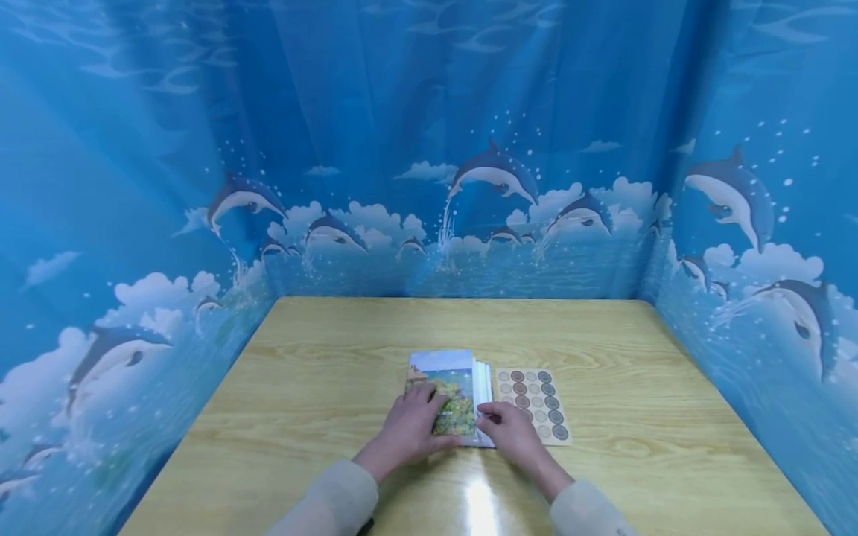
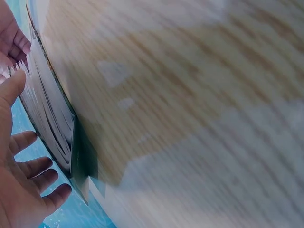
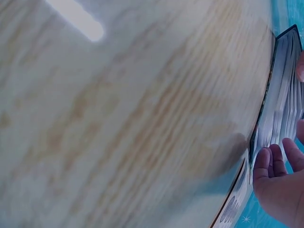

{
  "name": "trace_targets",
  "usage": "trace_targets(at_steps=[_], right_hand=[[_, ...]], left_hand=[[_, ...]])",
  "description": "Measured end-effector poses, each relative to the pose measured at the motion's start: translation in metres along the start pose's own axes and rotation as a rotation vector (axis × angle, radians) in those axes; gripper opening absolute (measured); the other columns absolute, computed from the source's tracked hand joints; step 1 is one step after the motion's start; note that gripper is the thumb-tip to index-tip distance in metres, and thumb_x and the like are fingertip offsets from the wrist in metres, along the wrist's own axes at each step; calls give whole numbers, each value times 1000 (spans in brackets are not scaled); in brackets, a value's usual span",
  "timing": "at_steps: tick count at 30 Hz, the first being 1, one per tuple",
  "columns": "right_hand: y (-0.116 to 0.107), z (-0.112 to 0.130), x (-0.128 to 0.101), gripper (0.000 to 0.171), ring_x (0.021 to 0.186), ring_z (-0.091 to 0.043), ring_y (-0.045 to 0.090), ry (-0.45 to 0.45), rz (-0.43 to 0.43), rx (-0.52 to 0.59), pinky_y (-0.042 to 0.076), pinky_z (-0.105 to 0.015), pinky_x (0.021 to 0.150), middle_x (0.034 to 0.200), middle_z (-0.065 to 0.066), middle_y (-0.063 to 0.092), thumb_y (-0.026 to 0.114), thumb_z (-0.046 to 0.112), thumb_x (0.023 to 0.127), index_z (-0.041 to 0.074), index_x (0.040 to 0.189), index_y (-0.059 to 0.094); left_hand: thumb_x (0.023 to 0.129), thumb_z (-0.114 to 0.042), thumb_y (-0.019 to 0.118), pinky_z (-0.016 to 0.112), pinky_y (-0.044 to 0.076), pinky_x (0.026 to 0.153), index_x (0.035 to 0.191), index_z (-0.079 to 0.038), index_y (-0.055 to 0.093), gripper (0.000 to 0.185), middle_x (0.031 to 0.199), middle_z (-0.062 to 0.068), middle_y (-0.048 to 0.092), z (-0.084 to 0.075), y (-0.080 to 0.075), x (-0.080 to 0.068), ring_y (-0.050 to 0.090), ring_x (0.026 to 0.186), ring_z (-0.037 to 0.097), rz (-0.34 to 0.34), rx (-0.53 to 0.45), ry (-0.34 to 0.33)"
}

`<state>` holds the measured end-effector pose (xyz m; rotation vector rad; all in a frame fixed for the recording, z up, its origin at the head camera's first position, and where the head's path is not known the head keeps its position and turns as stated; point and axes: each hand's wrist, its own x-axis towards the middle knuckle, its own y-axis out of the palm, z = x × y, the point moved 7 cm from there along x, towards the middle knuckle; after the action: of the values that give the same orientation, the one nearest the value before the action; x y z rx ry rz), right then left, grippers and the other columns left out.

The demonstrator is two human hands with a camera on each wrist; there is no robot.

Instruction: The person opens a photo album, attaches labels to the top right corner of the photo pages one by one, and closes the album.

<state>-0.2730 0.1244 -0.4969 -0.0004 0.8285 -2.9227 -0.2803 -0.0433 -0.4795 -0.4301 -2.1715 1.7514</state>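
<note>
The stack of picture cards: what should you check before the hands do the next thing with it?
1. Stack of cards lies flat on the table: ok.
2. Left hand rests on the top card: ok.
3. Right hand touches the stack's right edge: ok.
4. Cards squared up: not ok, edges fan out on the right.
5. Sticker sheet clear of the stack: ok, beside it.
6. How many cards: cannot tell.

A light wooden table (image 1: pixel 335 350) with visible grain fills the lower middle of the head view, a bright glare (image 1: pixel 481 506) on its near edge. A blue curtain (image 1: pixel 429 112) printed with leaping dolphins (image 1: pixel 496 175), white clouds (image 1: pixel 375 219) and water spray closes it in on the left, far and right sides, hanging in soft vertical folds down to the tabletop.
</note>
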Motion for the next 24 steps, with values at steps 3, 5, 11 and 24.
trace_targets(at_steps=[3, 5, 11, 24], right_hand=[[1, 0, 0, 34, 93, -21, 63, -1, -2, -30, 55, -44, 84, 100, -5, 68, 69, 14, 90, -2, 120, 66], [2, 0, 1, 34, 93, -21, 63, 4, -4, -47, 55, -45, 84, 99, -4, 67, 69, 14, 90, -1, 121, 66], [4, 0, 1, 35, 94, -21, 62, 25, -5, -65, 54, -44, 85, 101, -5, 68, 69, 14, 90, 0, 122, 66], [6, 5, -1, 34, 109, -33, 62, 11, -9, -56, 49, -53, 95, 116, -15, 68, 64, 16, 94, 1, 124, 65]], left_hand=[[80, -65, 69, 55, 38, 109, 141, -13, 53, 82, 147, 15, 45, 0, 1, -1, 42, 135, 35, 7, 2, -5], [81, -64, 68, 55, 37, 109, 142, -13, 53, 80, 148, 16, 45, 0, 1, -2, 41, 135, 35, 14, -5, -13], [84, -62, 67, 55, 37, 109, 142, -14, 53, 77, 149, 16, 44, 1, 1, -2, 42, 135, 35, 26, -18, -27], [87, -58, 65, 54, 39, 108, 143, -13, 52, 73, 150, 16, 43, 6, -4, -6, 44, 134, 35, -7, -118, -14]])
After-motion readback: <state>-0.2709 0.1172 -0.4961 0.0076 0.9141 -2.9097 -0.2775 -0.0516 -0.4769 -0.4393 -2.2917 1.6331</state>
